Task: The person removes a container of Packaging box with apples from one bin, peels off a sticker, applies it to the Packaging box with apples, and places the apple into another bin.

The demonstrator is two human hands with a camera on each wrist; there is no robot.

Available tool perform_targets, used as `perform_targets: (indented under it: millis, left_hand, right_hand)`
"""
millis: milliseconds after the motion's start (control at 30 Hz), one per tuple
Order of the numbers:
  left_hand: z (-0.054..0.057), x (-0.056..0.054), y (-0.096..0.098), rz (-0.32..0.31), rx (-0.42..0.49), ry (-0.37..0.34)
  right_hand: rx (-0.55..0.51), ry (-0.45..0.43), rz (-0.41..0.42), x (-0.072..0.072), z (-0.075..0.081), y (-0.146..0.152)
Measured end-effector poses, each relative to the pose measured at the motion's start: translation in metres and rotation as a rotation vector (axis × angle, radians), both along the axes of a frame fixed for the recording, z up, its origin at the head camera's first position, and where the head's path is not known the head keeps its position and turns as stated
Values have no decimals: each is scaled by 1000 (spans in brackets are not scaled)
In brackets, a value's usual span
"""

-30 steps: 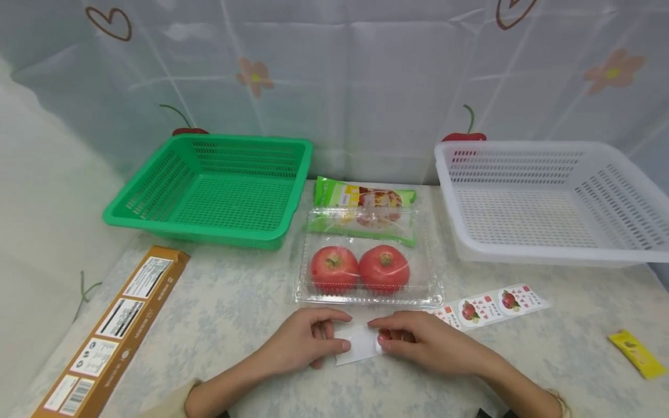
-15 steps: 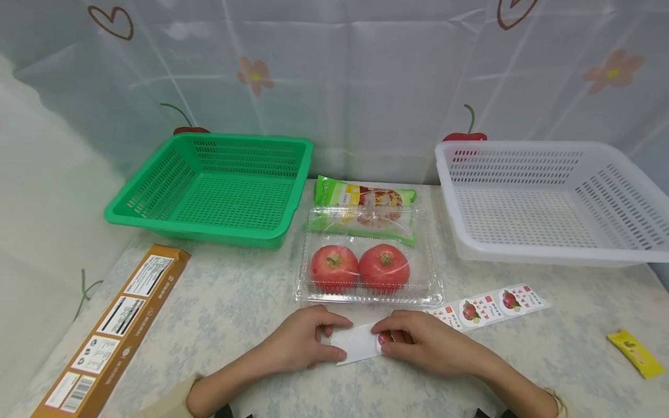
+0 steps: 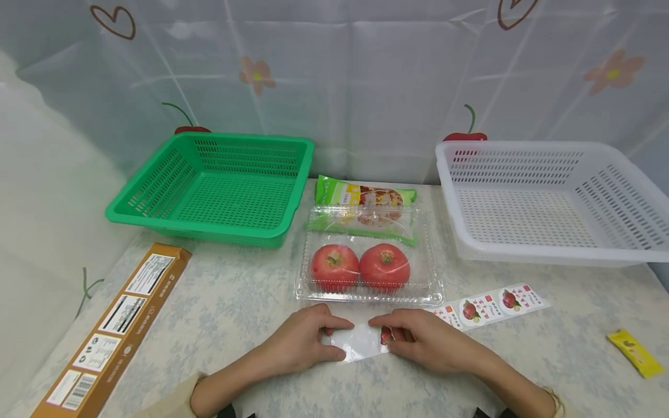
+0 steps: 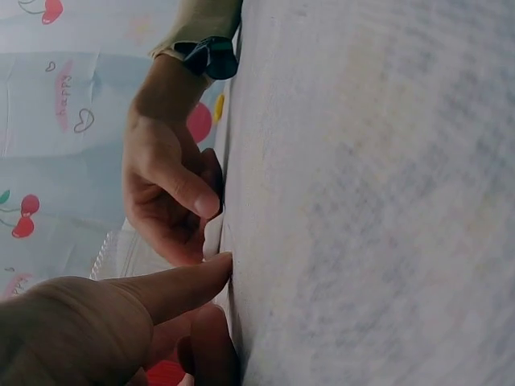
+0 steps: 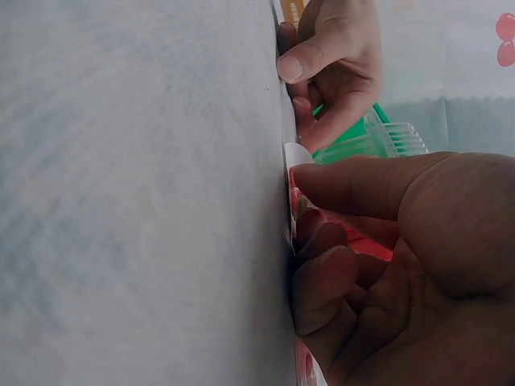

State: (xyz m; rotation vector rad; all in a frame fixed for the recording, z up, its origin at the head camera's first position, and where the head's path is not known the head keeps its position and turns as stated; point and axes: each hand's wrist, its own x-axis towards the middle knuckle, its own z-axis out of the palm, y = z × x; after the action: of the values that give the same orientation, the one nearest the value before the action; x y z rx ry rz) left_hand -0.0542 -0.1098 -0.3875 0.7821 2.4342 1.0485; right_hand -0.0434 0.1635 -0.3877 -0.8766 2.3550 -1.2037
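A strip of stickers (image 3: pixel 360 343) with red fruit pictures lies on the table between both hands; its left end is blank white. My left hand (image 3: pixel 300 343) holds that blank end, thumb at the near edge and index finger at the far edge. The right hand (image 3: pixel 431 342) pinches the strip beside a fruit sticker (image 5: pixel 299 199), its other fingers curled under the palm. Beyond the right hand the strip runs on with more stickers (image 3: pixel 470 312). Just behind the hands stands a clear plastic clamshell box (image 3: pixel 368 297) with two red round fruits (image 3: pixel 385 267) in it.
Behind the clamshell lies a green snack packet (image 3: pixel 334 191). A green basket (image 3: pixel 243 233) stands back left, a white basket (image 3: pixel 549 253) back right. A long brown box (image 3: pixel 157 307) lies at left, a small yellow packet (image 3: pixel 635 353) at far right.
The left thumb has slid slightly left and toward the near edge. The blank end of the strip has shifted a little to the right, and more of the fruit sticker shows by the right fingers.
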Motion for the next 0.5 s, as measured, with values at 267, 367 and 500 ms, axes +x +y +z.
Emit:
perform_targets:
  millis: [267,367,500]
  left_hand:
    - [3,0,0,-23,-15,-2]
    - [4,1,0,-25,-19,1]
    - [5,1,0,-26,-23,7]
  right_hand:
    - [-9,1,-37,1,1,-1]
    - [-1,4,-48,2,1,-2]
    - [4,7,-62,2,2,-2]
